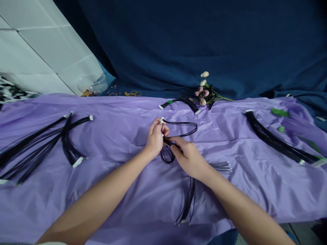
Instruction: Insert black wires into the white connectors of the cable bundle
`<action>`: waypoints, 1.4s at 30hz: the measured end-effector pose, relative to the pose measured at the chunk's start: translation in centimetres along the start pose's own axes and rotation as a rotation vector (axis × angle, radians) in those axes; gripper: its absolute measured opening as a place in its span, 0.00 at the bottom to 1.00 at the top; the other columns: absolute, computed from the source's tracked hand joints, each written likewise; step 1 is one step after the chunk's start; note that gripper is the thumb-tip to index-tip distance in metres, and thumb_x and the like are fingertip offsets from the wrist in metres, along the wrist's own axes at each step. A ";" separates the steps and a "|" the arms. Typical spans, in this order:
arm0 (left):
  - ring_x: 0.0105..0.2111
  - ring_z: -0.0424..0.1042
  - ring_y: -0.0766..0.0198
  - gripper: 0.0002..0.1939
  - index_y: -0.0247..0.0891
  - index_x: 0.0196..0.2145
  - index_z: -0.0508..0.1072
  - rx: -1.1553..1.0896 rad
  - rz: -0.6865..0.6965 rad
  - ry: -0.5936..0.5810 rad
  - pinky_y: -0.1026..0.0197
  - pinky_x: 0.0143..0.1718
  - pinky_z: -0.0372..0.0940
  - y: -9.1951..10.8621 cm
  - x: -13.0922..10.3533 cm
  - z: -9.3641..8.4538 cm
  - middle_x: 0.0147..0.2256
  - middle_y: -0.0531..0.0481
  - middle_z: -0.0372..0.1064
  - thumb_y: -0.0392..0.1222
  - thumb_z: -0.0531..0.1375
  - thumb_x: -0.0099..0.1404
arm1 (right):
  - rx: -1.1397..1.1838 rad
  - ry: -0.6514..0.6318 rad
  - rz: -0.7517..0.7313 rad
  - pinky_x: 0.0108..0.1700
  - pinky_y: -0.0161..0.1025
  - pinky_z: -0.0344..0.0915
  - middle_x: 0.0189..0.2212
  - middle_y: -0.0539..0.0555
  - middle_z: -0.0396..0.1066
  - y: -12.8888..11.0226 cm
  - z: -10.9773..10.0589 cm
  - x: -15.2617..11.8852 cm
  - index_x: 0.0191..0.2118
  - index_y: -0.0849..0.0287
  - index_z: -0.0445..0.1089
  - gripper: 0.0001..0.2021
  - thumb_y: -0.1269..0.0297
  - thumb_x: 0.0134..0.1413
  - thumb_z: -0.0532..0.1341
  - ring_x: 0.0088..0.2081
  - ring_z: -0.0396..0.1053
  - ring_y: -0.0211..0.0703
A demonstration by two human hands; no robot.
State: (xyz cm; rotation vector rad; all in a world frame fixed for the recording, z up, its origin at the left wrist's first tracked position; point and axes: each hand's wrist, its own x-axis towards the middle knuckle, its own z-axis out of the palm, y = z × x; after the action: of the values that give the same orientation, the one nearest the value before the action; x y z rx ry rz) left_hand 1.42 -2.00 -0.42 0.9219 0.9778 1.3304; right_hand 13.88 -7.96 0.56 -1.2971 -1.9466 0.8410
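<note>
Near the middle of the purple cloth, my left hand (155,136) is closed on a white connector (162,120) with thin black wires. My right hand (189,154) pinches the black wires (176,144) just right of the left fingers. One loop of wire arcs out to the right above my right hand, and a smaller loop hangs between the hands. Below my right wrist a bundle of black wires (188,200) reaches toward the front edge. Grey wires (221,166) lie to the right of that wrist, partly hidden by it.
Black cable bundles (38,143) with white connectors lie at the left, another bundle (273,139) at the right. A short black cable (182,100) lies at the back beside artificial flowers (204,90). A clear plastic bag (95,83) stands behind the cloth (122,204) before a dark blue curtain.
</note>
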 end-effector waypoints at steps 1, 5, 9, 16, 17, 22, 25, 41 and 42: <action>0.17 0.56 0.71 0.06 0.39 0.28 0.60 0.033 0.041 -0.007 0.70 0.21 0.53 -0.1 -0.1 0.0 0.16 0.57 0.55 0.32 0.47 0.59 | 0.046 -0.015 0.004 0.43 0.38 0.65 0.43 0.56 0.74 0.0 -0.2 0.1 0.52 0.59 0.66 0.17 0.72 0.59 0.51 0.42 0.72 0.44; 0.21 0.60 0.69 0.10 0.40 0.36 0.65 0.130 0.138 -0.052 0.69 0.26 0.56 -0.2 -0.6 -0.1 0.20 0.56 0.62 0.30 0.48 0.59 | 0.182 -0.091 0.026 0.43 0.38 0.63 0.39 0.54 0.73 0.2 -1.1 0.6 0.47 0.61 0.69 0.15 0.73 0.57 0.52 0.42 0.71 0.42; 0.23 0.60 0.70 0.07 0.39 0.34 0.67 0.181 0.153 -0.112 0.69 0.28 0.57 -0.4 -0.7 0.0 0.22 0.55 0.61 0.35 0.50 0.63 | 0.244 -0.152 0.079 0.37 0.35 0.61 0.27 0.49 0.70 0.8 -2.0 0.9 0.44 0.61 0.71 0.14 0.73 0.55 0.53 0.37 0.69 0.40; 0.19 0.62 0.72 0.09 0.37 0.31 0.64 0.189 -0.054 -0.153 0.68 0.23 0.58 -1.0 0.0 -0.3 0.25 0.54 0.62 0.43 0.51 0.66 | 0.044 -0.160 0.041 0.36 0.34 0.59 0.35 0.51 0.74 0.2 -1.9 0.3 0.40 0.59 0.71 0.12 0.74 0.55 0.52 0.36 0.70 0.39; 0.19 0.62 0.73 0.09 0.37 0.31 0.64 0.195 -0.075 -0.169 0.68 0.23 0.58 -1.1 0.1 -0.3 0.25 0.54 0.62 0.43 0.51 0.67 | 0.008 -0.147 0.044 0.37 0.35 0.59 0.36 0.51 0.74 -0.1 -1.9 0.1 0.41 0.59 0.70 0.12 0.74 0.55 0.52 0.37 0.71 0.39; 0.19 0.62 0.72 0.09 0.38 0.34 0.62 0.167 -0.177 -0.226 0.68 0.21 0.58 -0.9 0.2 -0.7 0.25 0.54 0.62 0.47 0.52 0.66 | -0.152 -0.050 0.108 0.34 0.35 0.59 0.37 0.52 0.75 -0.8 -1.8 -0.6 0.43 0.57 0.66 0.09 0.69 0.56 0.55 0.35 0.72 0.42; 0.19 0.63 0.70 0.11 0.41 0.35 0.61 0.074 -0.312 -0.228 0.68 0.18 0.57 -0.5 0.1 -1.0 0.27 0.55 0.62 0.51 0.54 0.64 | -0.210 -0.014 0.038 0.34 0.34 0.60 0.37 0.51 0.75 -1.0 -1.7 -1.1 0.42 0.55 0.66 0.07 0.68 0.58 0.55 0.36 0.73 0.42; 0.21 0.69 0.69 0.05 0.38 0.36 0.65 -0.321 -0.471 -0.072 0.69 0.16 0.61 1.5 0.2 -1.0 0.30 0.53 0.67 0.42 0.54 0.65 | -0.223 0.116 -0.119 0.34 0.35 0.63 0.33 0.52 0.73 -0.8 -0.8 -1.8 0.42 0.58 0.65 0.06 0.69 0.61 0.53 0.32 0.73 0.41; 0.20 0.68 0.70 0.05 0.37 0.35 0.66 -0.350 -0.486 -0.051 0.70 0.15 0.60 1.6 0.3 -1.1 0.29 0.53 0.66 0.41 0.54 0.66 | -0.203 0.115 -0.125 0.34 0.35 0.63 0.33 0.52 0.73 -0.7 -0.8 -1.9 0.42 0.58 0.65 0.07 0.69 0.61 0.53 0.32 0.72 0.41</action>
State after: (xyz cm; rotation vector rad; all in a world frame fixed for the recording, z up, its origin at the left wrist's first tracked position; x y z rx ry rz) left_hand -0.11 -1.69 0.73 0.4124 0.8277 1.0113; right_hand 14.67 -9.84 1.26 -1.2922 -2.0371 0.5066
